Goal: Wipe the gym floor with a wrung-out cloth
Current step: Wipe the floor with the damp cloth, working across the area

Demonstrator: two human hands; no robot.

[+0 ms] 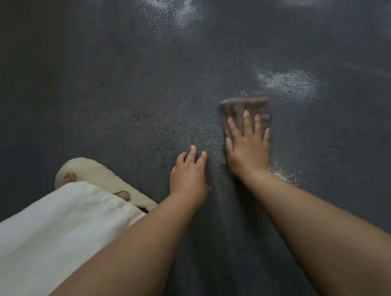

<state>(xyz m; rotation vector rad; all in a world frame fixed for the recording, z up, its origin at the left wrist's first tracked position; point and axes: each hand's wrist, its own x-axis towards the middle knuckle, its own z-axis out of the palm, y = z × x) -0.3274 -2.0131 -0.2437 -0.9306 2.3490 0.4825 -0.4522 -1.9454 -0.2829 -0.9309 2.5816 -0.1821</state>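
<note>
The right hand (247, 147) lies flat on the cloth (245, 112), with its fingers straight and spread, and presses it on the floor (102, 72). The cloth is grey-brown and folded, and it lies right of the middle of the view. Its far part shows past the fingertips, while the hand covers its near part. The edge of the cloth looks a little blurred.

The left hand (188, 172) rests on the floor, near and to the left of the right hand, and does not touch the cloth. Its fingers are straight, slightly apart, and hold nothing. Both forearms are bare and come in from the near edge of the view.

The floor is dark grey and has a fine grainy surface. Wet patches shine on it: one just beyond the cloth to the right, a larger one at the far edge, a small one at the right edge, and a thin shining area beside the right wrist.

At the near left there is a leg in a white garment (45, 229). Just beyond it a foot stands in a cream slipper (91, 173), and two toes show at its open front. The slipper is well apart from the cloth, to the left of the left hand.
</note>
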